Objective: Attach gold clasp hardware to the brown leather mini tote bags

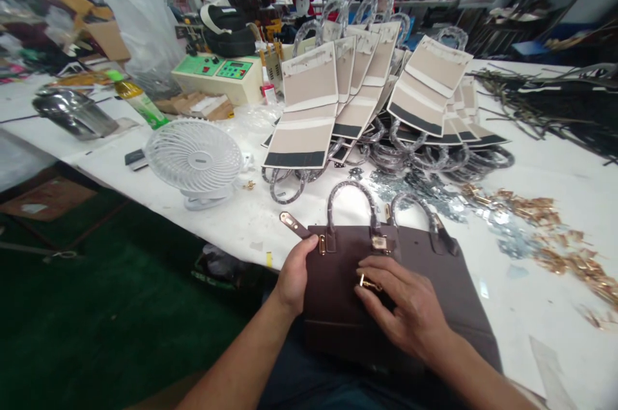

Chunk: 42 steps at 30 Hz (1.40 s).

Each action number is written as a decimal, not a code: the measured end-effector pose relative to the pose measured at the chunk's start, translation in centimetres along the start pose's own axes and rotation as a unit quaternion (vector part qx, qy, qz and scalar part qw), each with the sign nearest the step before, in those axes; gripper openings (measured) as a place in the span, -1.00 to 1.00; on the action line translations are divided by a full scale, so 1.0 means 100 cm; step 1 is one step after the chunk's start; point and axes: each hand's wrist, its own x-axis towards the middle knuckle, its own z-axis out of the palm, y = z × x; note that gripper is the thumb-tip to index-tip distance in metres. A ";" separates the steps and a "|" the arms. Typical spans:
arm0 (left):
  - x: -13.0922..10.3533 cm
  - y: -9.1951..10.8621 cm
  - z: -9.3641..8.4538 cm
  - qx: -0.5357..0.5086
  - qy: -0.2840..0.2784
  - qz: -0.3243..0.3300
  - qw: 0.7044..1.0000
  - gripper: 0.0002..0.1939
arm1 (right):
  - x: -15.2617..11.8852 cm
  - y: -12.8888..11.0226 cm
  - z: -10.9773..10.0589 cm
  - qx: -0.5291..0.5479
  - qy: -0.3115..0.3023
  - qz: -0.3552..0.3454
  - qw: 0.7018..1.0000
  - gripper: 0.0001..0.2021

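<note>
A dark brown leather piece (338, 297) with wrapped loop handles lies over the table's front edge. My left hand (295, 275) grips its left edge, the thumb beside a small gold fitting (322, 244). Over the middle of the leather, my right hand (405, 300) holds a small gold metal piece (369, 282) between thumb and fingers. Another gold fitting (380, 242) sits at the base of the nearer handle (352, 186). A strap (292, 223) with gold hardware sticks out at the upper left.
Beige panels (309, 94) with wrapped handles are piled behind. A white fan (193, 159) stands left, near a bottle (140, 100), a metal container (72, 112) and a green-topped machine (217, 75). Loose gold parts (555, 236) lie right. People are in the background.
</note>
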 end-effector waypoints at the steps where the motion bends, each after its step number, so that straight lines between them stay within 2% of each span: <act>1: 0.000 0.001 0.000 -0.003 -0.005 -0.008 1.000 -0.47 | -0.004 -0.001 -0.003 -0.002 0.012 -0.004 1.000 -0.81; 7: 0.001 0.005 -0.005 0.003 -0.020 -0.016 1.000 -0.48 | -0.035 -0.008 -0.023 -0.024 0.072 0.023 0.997 -0.81; 10: -0.004 0.008 -0.002 0.012 -0.020 -0.028 0.999 -0.48 | -0.059 -0.002 -0.030 -0.033 0.098 0.071 0.992 -0.83; 13: -0.015 0.016 0.009 0.030 -0.017 -0.031 0.999 -0.49 | -0.089 0.010 -0.037 -0.044 0.126 0.130 0.983 -0.82; 15: -0.025 0.027 0.023 0.048 -0.017 -0.024 0.998 -0.49 | -0.109 0.021 -0.040 -0.045 0.145 0.162 0.975 -0.81; 18: -0.046 0.054 0.054 0.092 -0.018 0.000 0.996 -0.49 | -0.131 0.035 -0.044 -0.039 0.170 0.190 0.966 -0.78; 23: -0.080 0.116 0.117 0.224 0.024 0.039 0.974 -0.51 | -0.137 0.047 -0.044 -0.047 0.195 0.205 0.958 -0.71; 26: -0.080 0.152 0.146 0.323 0.068 0.092 0.939 -0.57 | -0.131 0.048 -0.045 -0.063 0.202 0.199 0.957 -0.70; 28: -0.065 0.173 0.158 0.396 0.086 0.099 0.909 -0.62 | -0.129 0.047 -0.044 -0.078 0.206 0.194 0.956 -0.70; 30: -0.039 0.189 0.163 0.498 0.097 0.104 0.855 -0.62 | -0.130 0.048 -0.042 -0.090 0.212 0.199 0.953 -0.71; 31: -0.024 0.194 0.164 0.565 0.102 0.118 0.810 -0.60 | -0.130 0.048 -0.041 -0.092 0.215 0.203 0.951 -0.72; 33: 0.009 0.200 0.162 0.686 0.108 0.156 0.702 -0.53 | -0.132 0.050 -0.038 -0.090 0.221 0.212 0.948 -0.75; 35: 0.040 0.199 0.156 0.757 0.118 0.190 0.614 -0.49 | -0.133 0.051 -0.036 -0.087 0.222 0.213 0.947 -0.76; 38: 0.072 0.189 0.140 0.794 0.145 0.250 0.534 -0.47 | -0.132 0.054 -0.035 -0.091 0.219 0.208 0.949 -0.79; 39: 0.078 0.184 0.133 0.811 0.151 0.281 0.490 -0.44 | -0.132 0.054 -0.036 -0.093 0.219 0.208 0.949 -0.80; 41: 0.086 0.171 0.117 0.851 0.150 0.339 0.372 -0.42 | -0.131 0.055 -0.036 -0.097 0.222 0.210 0.947 -0.81; 42: 0.087 0.164 0.108 0.869 0.143 0.357 0.312 -0.48 | -0.130 0.055 -0.036 -0.099 0.221 0.213 0.947 -0.80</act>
